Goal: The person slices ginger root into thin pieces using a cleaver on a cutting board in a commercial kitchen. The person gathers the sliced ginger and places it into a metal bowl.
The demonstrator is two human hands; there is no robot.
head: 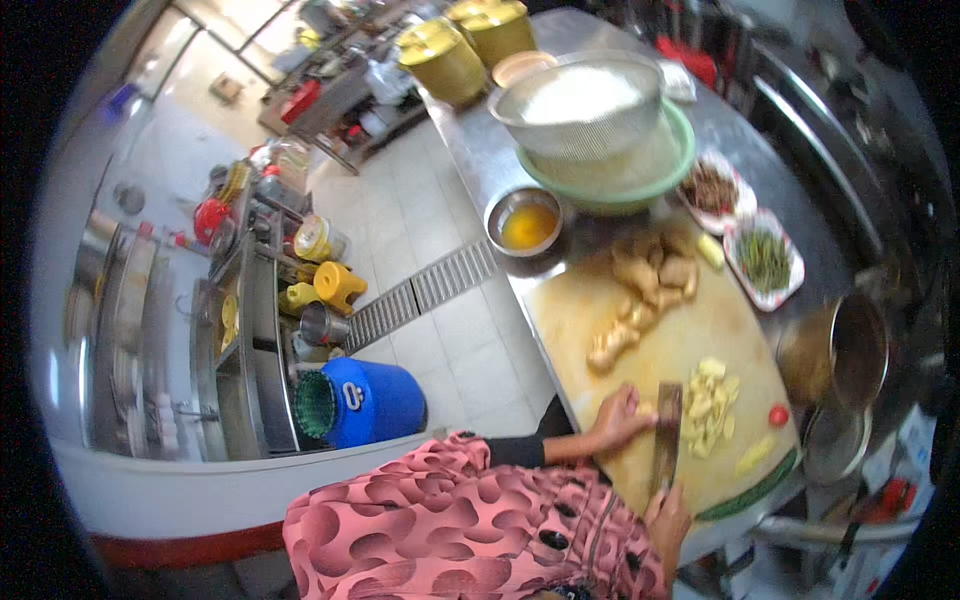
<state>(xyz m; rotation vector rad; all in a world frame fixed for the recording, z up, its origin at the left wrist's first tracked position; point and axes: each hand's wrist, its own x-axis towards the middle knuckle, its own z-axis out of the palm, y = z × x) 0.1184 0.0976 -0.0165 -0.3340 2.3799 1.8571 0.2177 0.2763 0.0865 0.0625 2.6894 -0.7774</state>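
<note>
My right hand [667,517] grips the handle of a cleaver [667,435], its dark blade pointing away from me over the yellowed cutting board [574,319]. To the left of the blade my left hand [618,421] holds a pale piece of ginger [646,409], mostly covered by the fingers. Sliced ginger [709,412] lies in a heap just right of the blade. Farther up the board sit several knobbly unpeeled ginger roots [637,274]. A green cucumber-like vegetable [750,491] and a pale yellow strip [755,453] lie by the board's near right edge, below a small red round item [778,415].
Beyond the board stand a metal bowl of yellow liquid [529,227] and a mesh strainer [581,124] over a green basin [684,150]. Two trays, one with green strips [763,259], one with brown food [711,187], flank a metal pot [814,349]. A blue barrel [382,401] stands on the floor left.
</note>
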